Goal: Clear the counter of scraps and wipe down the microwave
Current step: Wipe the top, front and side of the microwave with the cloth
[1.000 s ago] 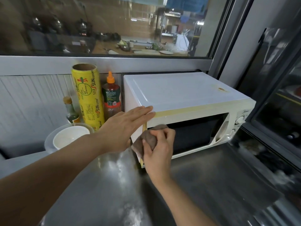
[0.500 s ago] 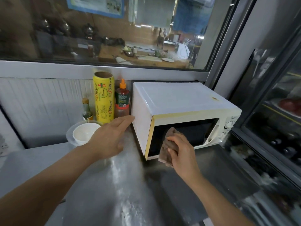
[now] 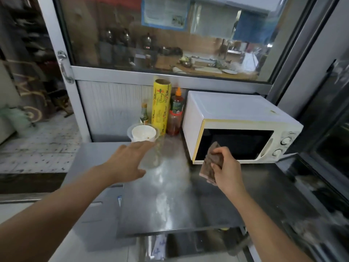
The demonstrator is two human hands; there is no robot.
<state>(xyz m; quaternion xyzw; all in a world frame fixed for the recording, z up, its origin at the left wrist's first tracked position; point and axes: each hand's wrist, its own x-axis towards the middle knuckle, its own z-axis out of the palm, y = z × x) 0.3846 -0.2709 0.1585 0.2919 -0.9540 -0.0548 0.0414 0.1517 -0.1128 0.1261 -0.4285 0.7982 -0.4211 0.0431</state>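
Gripping a crumpled brown cloth, the right hand hangs in front of the lower left corner of the white microwave oven, whose dark glass door faces the camera; whether the cloth touches the door cannot be told. That microwave sits on the shiny stainless steel bench, at its back right. The left hand reaches forward above the bench with its fingers straight and its grip open, holding nothing, fingertips near a clear plastic tub with a white bowl inside. Behind the tub stand a small dark glass bottle, a tall yellow roll of cling film and a red sauce bottle with an orange cap, the sauce bottle just beside the microwave's left wall.
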